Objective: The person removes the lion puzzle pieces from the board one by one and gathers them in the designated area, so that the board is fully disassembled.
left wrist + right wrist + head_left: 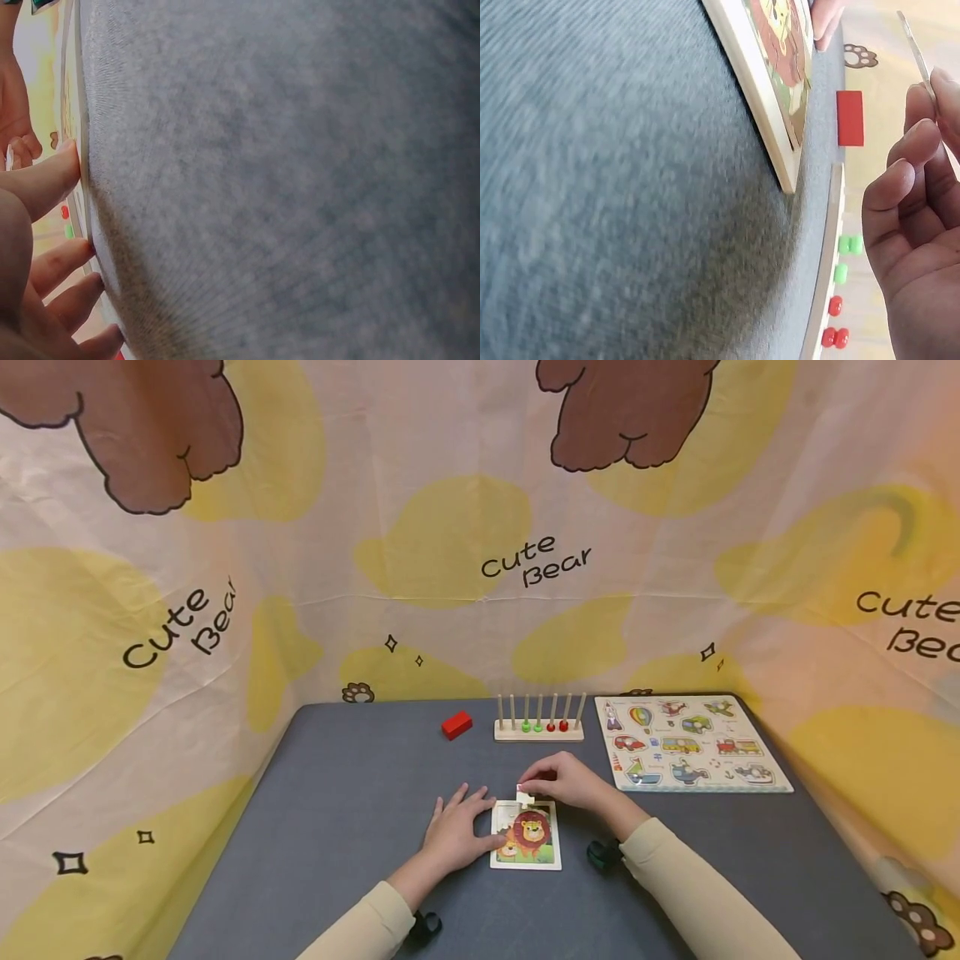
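Note:
A small framed lion jigsaw puzzle [531,835] lies on the grey table, its pale wooden rim [769,127] seen from the side in the right wrist view. My left hand [453,831] rests at the puzzle's left side, fingers spread, with the thumb over its edge. My right hand [566,779] pinches a thin, pale jigsaw piece [524,797] between thumb and fingers, over the top edge of the puzzle. Seen edge-on in the right wrist view, the piece [916,52] is a thin sliver standing up from the fingertips.
Behind the puzzle are a red block [457,725] and a wooden peg rack [538,735] with green and red beads. At the back right lies a vehicle picture board [686,745]. A printed cloth [480,527] surrounds the table [360,793].

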`<state>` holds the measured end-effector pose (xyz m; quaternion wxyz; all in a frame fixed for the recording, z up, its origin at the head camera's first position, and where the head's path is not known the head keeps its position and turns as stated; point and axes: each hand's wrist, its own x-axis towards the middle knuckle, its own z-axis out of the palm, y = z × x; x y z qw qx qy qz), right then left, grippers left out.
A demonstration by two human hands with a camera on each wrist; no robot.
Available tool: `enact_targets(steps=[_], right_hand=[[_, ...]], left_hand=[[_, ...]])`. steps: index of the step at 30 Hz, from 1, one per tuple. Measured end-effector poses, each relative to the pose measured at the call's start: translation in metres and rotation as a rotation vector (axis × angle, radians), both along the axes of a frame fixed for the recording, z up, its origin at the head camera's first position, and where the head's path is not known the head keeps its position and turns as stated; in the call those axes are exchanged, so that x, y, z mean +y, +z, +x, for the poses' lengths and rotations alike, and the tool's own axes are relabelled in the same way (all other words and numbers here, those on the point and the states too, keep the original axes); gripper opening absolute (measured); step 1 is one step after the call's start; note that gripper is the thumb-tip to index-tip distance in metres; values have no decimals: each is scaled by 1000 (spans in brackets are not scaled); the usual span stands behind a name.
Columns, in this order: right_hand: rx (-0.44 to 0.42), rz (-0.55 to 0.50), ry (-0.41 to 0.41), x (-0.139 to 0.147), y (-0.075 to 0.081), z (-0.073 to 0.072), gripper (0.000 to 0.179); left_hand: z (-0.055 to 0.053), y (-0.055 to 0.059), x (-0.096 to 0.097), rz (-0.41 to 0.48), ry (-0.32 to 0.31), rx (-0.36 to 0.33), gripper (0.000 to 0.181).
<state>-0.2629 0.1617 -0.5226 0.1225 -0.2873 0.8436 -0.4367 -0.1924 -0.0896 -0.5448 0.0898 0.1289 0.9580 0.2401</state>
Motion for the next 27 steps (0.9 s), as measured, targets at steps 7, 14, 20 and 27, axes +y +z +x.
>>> enact_targets(steps=[7, 14, 20, 27], right_hand=[[9, -6, -12, 10, 1, 2, 16], [26, 4, -33, 21, 2, 4, 18], [19, 8, -52, 33, 1, 8, 14], [15, 15, -84, 47, 3, 11, 14]], left_hand=[[0, -1, 1, -5, -3, 3, 73], [1, 1, 1, 12, -5, 0, 72], [1, 1, 0, 9, -7, 11, 72], [2, -1, 1, 12, -1, 8, 72]])
